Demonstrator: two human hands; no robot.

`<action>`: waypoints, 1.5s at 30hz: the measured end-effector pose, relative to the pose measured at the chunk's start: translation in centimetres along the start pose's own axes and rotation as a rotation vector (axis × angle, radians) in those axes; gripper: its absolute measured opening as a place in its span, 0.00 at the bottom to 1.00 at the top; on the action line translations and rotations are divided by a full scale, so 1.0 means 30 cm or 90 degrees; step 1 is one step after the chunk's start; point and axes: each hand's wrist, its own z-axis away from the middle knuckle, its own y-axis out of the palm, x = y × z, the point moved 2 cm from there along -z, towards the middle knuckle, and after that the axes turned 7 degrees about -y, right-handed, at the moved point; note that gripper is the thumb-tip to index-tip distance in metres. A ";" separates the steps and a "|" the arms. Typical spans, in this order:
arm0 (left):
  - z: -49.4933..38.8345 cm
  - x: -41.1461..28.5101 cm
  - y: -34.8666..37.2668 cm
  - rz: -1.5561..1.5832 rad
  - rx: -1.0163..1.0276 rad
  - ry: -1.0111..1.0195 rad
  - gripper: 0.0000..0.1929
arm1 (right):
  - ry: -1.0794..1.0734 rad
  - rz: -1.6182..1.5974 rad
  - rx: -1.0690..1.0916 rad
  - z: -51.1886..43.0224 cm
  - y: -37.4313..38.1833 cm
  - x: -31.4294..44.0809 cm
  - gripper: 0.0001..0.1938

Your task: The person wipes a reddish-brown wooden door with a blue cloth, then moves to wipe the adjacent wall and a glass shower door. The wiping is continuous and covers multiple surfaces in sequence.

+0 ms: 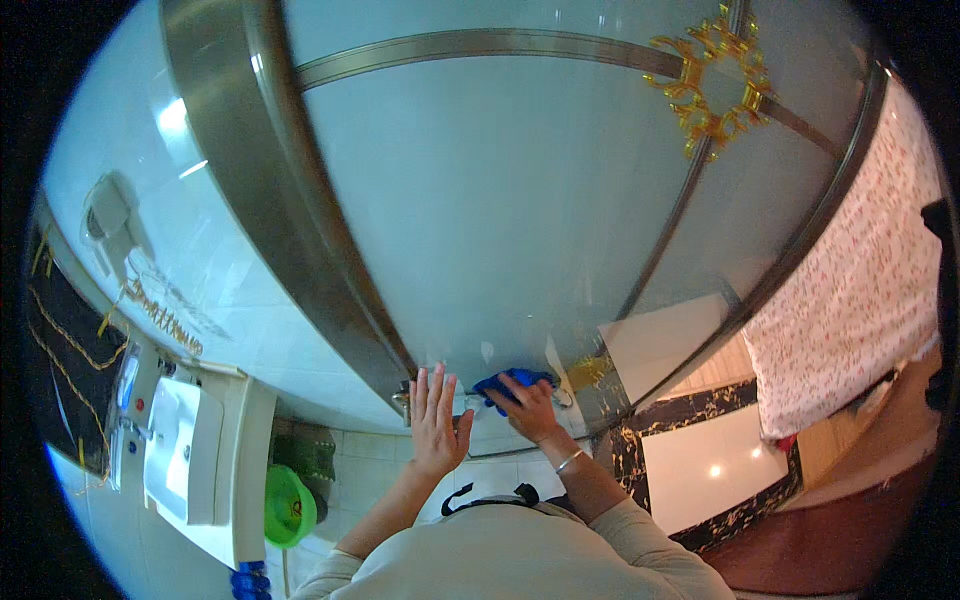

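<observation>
My right hand (pixel 526 409) lies on a blue cloth (pixel 517 386), pressed against the lower part of a glossy glass door panel (pixel 480 210). The fingers are spread over the cloth, and a silver bangle (pixel 568 460) circles the wrist. To its left, my left hand (pixel 439 424) is raised flat with its fingers extended, holding nothing. It is beside a metal door handle (pixel 406 401) at the door's brown metal frame (pixel 330 202). Whether the left fingertips touch the door cannot be told. A gold ornament (pixel 694 82) decorates the upper right of the door.
At left stand a white washbasin (pixel 184 450) on a counter and a green plastic basin (pixel 289 506) on the floor. A hair dryer (pixel 109 217) hangs on the tiled wall. At right, a floral cloth (pixel 847 285) hangs above light floor tiles (pixel 712 480) with dark patterned borders.
</observation>
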 end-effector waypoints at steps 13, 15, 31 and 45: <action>0.068 0.048 -0.024 0.102 -0.079 -0.069 0.34 | -0.180 0.049 -0.051 -0.262 -0.014 0.109 0.23; 0.078 0.057 -0.028 0.111 -0.087 -0.081 0.35 | -0.152 0.081 -0.058 -0.290 -0.042 0.098 0.22; 0.136 0.078 -0.041 0.151 -0.095 -0.137 0.35 | -0.328 0.150 0.072 -0.249 -0.044 0.073 0.14; 0.127 -0.006 0.015 0.123 -0.123 -0.103 0.33 | -0.267 0.112 0.094 -0.215 -0.020 0.060 0.20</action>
